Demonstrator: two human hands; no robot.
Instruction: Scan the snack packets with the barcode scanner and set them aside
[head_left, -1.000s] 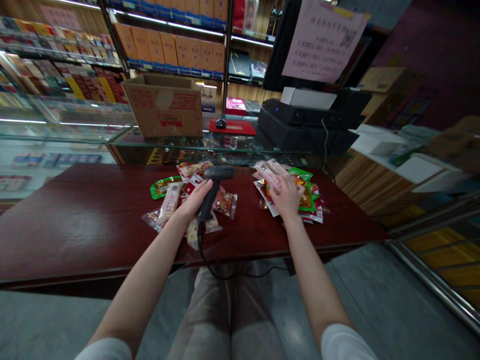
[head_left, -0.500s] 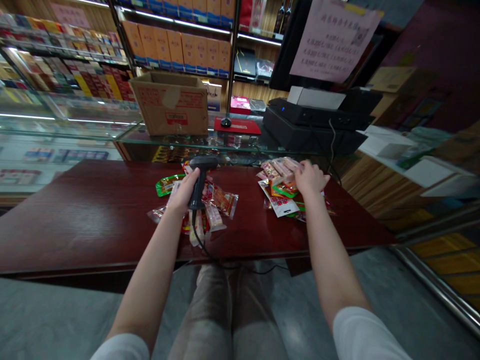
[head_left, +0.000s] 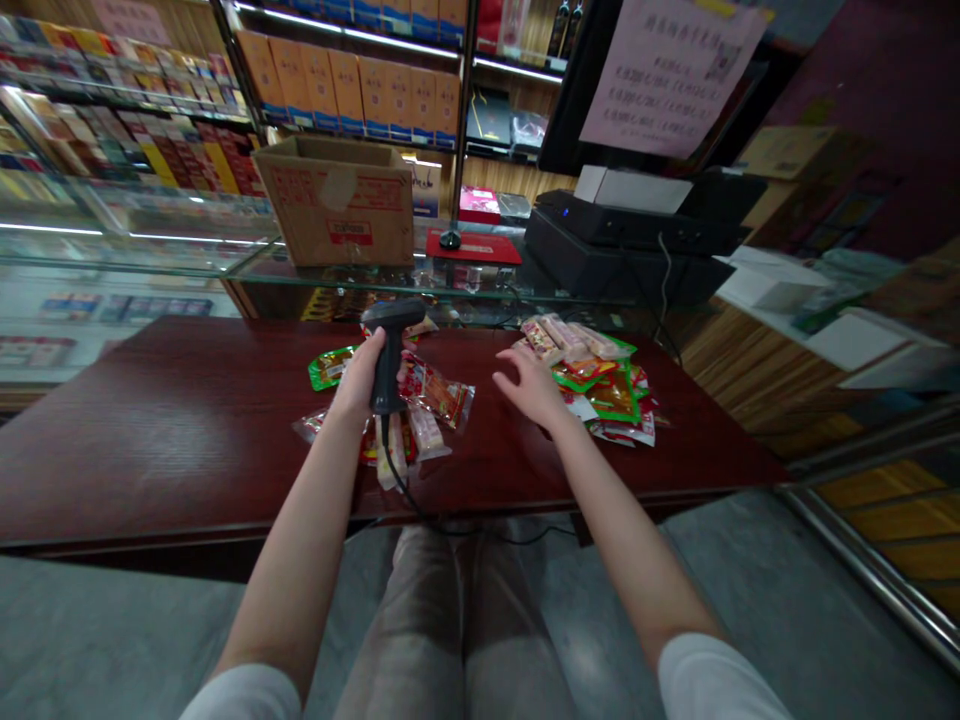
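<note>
My left hand [head_left: 360,375] is wrapped round the grip of a black barcode scanner [head_left: 388,365], its head pointing to the right. Below and around it lies a loose spread of packaged snacks [head_left: 439,390], some in red wrappers, some in clear ones. A green-edged snack packet [head_left: 330,368] is left of the scanner. My right hand [head_left: 529,385] is over the table with fingers apart, holding nothing. Just right of it is a second pile of snack packets [head_left: 619,395], with pale wrapped bars [head_left: 566,338] on top.
A dark red wooden table [head_left: 187,430] spans the front. The scanner's cable [head_left: 420,515] hangs over its near edge. Behind stand a glass counter [head_left: 247,265], an open cardboard box [head_left: 345,215] and black electronic equipment [head_left: 630,240]. Stocked shelves [head_left: 345,85] line the back.
My right hand has let go of the right pile's bars and moved left, off the pile. The scanner in my left hand has shifted slightly left and up.
</note>
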